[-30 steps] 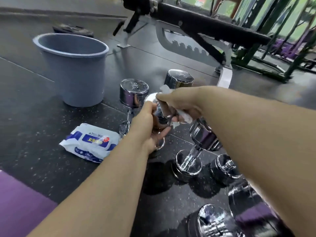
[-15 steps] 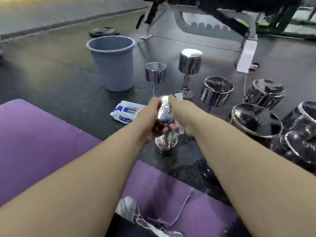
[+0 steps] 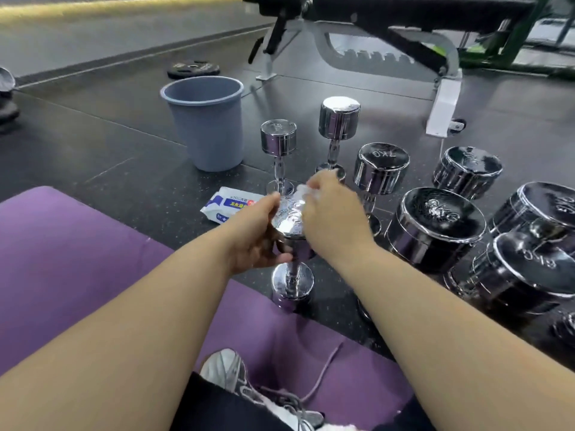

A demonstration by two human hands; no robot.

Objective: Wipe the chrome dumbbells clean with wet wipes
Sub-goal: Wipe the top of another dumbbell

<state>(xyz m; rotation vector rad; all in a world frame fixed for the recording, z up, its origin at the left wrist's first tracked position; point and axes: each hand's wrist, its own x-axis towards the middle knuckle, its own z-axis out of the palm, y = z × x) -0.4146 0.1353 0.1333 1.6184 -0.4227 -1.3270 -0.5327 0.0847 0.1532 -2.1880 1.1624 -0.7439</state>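
Note:
A small chrome dumbbell [image 3: 292,279] stands upright at the edge of the purple mat. My left hand [image 3: 253,236] curls round the side of its top head and steadies it. My right hand [image 3: 334,214] holds a white wet wipe [image 3: 303,191] against the far edge of that head's flat top [image 3: 289,216]. Several more chrome dumbbells stand upright behind and to the right, among them a thin one [image 3: 278,141], a taller one [image 3: 339,119] and a 7 kg one [image 3: 381,169]. The pack of wet wipes [image 3: 230,204] lies on the floor to the left.
A grey plastic bucket [image 3: 205,126] stands at the back left. Behind the dumbbells is a weight bench [image 3: 385,32], with a black weight plate [image 3: 193,69] on the floor. A purple mat [image 3: 77,250] covers the near floor, and my shoe [image 3: 230,371] rests on it.
The view has pulled back and tilted down, so mat and shoe show. My right hand has moved from the side of the dumbbell head up onto its top with the wipe.

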